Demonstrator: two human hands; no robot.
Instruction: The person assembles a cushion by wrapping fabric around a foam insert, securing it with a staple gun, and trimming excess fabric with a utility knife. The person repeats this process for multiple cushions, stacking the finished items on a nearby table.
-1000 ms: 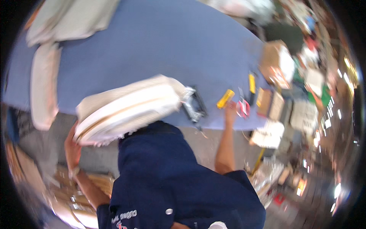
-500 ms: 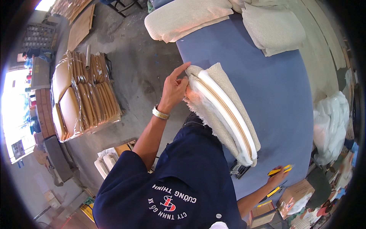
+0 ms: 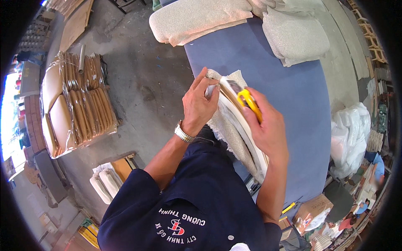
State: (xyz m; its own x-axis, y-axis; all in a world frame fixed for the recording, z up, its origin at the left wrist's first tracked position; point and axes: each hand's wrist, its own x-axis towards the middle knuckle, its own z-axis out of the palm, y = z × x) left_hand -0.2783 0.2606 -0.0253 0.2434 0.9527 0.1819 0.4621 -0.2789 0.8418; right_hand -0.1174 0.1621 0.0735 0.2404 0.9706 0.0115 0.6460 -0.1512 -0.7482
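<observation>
I see the left hand [image 3: 200, 105] pinching the fabric edge of the upholstered panel [image 3: 234, 129] between thumb and fingers, closed on the loose flap at the panel's far end. The right hand [image 3: 268, 129] is closed around a yellow utility knife [image 3: 250, 104], fingers wrapped over the handle; the knife lies along the panel's upper edge, its tip pointing away from me toward the far end. Whether the blade is out I cannot tell.

The panel stands on edge at the near left edge of the blue worktop [image 3: 289, 83], partly overhanging toward my body. Its long axis runs from my torso out and slightly left, away across the worktop; the cream face and wood-coloured strips show on the right side, the fuzzy beige fabric hangs on the left.

A wristwatch [image 3: 183, 134] sits on the left wrist. At the far end of the worktop lie two beige cushions [image 3: 197, 19], one by the left corner and one [image 3: 295, 35] toward the right. On the floor to the left sits a plastic-wrapped bundle of wooden parts [image 3: 75, 104]. White plastic bags [image 3: 349, 138] sit off the right edge, and a cardboard box [image 3: 312, 209] near the near right corner.
</observation>
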